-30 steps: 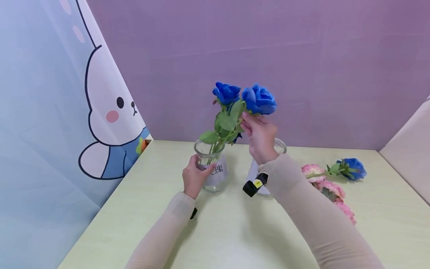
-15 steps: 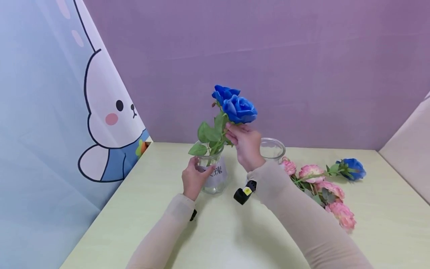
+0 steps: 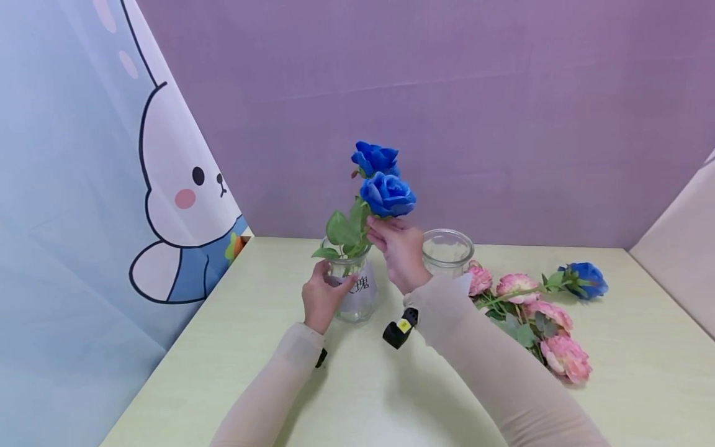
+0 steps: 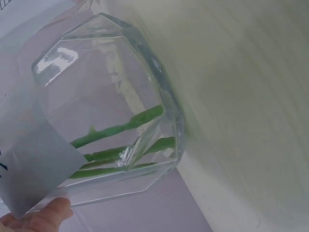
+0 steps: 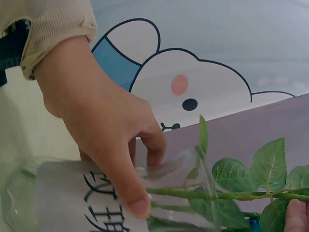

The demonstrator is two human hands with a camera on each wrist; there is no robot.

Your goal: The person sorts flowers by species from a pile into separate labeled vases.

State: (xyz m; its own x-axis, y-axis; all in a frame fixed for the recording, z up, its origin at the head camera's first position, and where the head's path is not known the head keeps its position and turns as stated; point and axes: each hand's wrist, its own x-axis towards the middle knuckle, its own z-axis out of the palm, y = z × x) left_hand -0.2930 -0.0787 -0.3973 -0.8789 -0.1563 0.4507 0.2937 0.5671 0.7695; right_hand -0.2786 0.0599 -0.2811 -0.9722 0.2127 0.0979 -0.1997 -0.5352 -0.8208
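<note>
My left hand [image 3: 324, 298] grips the left glass vase [image 3: 357, 309], which stands on the table and bears a white paper label with dark characters. My right hand [image 3: 403, 253] pinches the stem of a blue rose [image 3: 387, 195] just under its bloom. That rose's leafy stem runs down toward the vase mouth. Behind it another blue rose [image 3: 373, 156] rises from the same vase. In the left wrist view, several green stems [image 4: 145, 116] reach close to the vase's faceted base. Seen from the right wrist, the right thumb [image 5: 297, 217] lies against the leafy stem.
A second glass vase [image 3: 447, 249] stands to the right, partly behind the right forearm. Pink flowers [image 3: 565, 357] and another blue rose [image 3: 583, 280] lie on the table [image 3: 642, 385] at the right. A purple backdrop [image 3: 503, 124] closes off the rear.
The right hand has moved left and down with the blue rose, lowering it toward the left vase. More of the right vase and the pink flowers now shows. The left hand stays in place.
</note>
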